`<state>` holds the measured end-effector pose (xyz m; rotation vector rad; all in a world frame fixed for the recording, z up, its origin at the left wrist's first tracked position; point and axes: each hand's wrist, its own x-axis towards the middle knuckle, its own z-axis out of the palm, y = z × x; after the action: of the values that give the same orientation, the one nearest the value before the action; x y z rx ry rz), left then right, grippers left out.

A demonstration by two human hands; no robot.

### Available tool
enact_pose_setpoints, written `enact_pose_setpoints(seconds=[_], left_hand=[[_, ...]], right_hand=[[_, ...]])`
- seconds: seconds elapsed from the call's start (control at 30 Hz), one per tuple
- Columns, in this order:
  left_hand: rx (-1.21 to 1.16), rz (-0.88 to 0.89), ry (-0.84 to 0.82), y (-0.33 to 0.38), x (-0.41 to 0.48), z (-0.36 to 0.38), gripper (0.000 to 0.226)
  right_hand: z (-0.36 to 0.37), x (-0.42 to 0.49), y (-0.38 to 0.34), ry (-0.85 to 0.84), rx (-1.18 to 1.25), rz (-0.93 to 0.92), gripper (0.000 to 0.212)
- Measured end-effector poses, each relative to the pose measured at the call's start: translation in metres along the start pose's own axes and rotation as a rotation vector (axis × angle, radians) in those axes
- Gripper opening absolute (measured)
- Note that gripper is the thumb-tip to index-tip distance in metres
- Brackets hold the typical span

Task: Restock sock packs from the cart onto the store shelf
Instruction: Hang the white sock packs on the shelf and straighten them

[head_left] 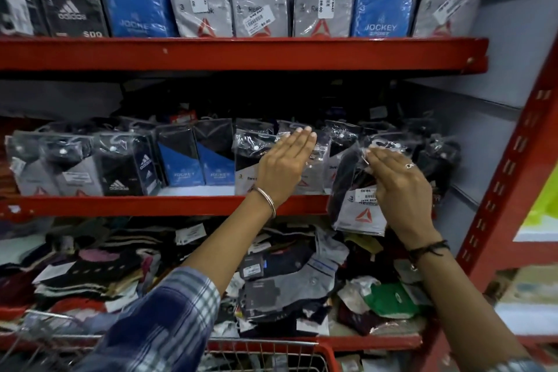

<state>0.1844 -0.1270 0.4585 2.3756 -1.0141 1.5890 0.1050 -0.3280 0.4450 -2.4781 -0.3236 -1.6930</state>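
Right hand (395,187) fingers clamp upright sock pack (360,214), logo end down; left hand (283,166) flat.

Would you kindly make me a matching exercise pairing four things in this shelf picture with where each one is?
Things:
1. Left hand
2. Right hand
3. Loose socks
4. Cart

Places:
A. Piled on the bottom shelf
B. At the lower edge of the view, below the shelves
C. Flat against standing packs on the middle shelf
D. Holding a grey and black sock pack at the middle shelf's front edge

Pairs: 1-C, 2-D, 3-A, 4-B
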Motion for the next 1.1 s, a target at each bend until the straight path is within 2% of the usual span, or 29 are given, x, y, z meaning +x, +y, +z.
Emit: enact_pose_setpoints(seconds=[0.13,0.23,0.4,0.53,0.63,0.67,0.73,0.8,0.83,0.93,1.1], left_hand=[[-0.005,-0.125,-0.153,0.002,0.009,0.012,0.064],[-0.014,-0.199,-0.217,-0.003,0.017,0.017,0.062],[0.016,-0.173,-0.313,-0.004,0.02,0.03,0.058],[0.023,-0.164,-0.351,0.003,0.013,0.037,0.068],[-0.002,-0.194,-0.174,0.01,-0.009,0.037,0.068],[-0.032,-0.158,-0.088,0.015,-0.021,0.039,0.065],[-0.059,0.036,0.007,0.028,-0.051,0.047,0.056],[-0.01,0.254,-0.089,0.042,-0.074,0.055,0.052],[0.029,0.294,-0.184,0.048,-0.079,0.058,0.055],[0.098,0.19,-0.361,0.056,-0.081,0.068,0.063],[0.058,0.079,-0.479,0.056,-0.071,0.073,0.067]], right_hand=[[0.012,0.004,0.002,-0.001,-0.008,-0.006,0.035],[0.02,0.01,0.0,0.031,-0.016,-0.037,0.035],[0.028,0.019,-0.006,0.065,-0.018,-0.075,0.034],[0.034,0.022,-0.004,0.062,-0.028,-0.081,0.036],[0.041,0.025,-0.002,0.07,-0.034,-0.096,0.035],[0.043,0.026,-0.001,0.072,-0.032,-0.1,0.035],[0.047,0.029,0.001,0.079,-0.024,-0.104,0.035],[0.05,0.031,0.002,0.095,-0.02,-0.107,0.035],[0.051,0.031,0.003,0.107,-0.018,-0.11,0.035],[0.055,0.031,0.005,0.141,-0.009,-0.137,0.035],[0.069,0.026,0.013,0.144,0.013,-0.15,0.039]])
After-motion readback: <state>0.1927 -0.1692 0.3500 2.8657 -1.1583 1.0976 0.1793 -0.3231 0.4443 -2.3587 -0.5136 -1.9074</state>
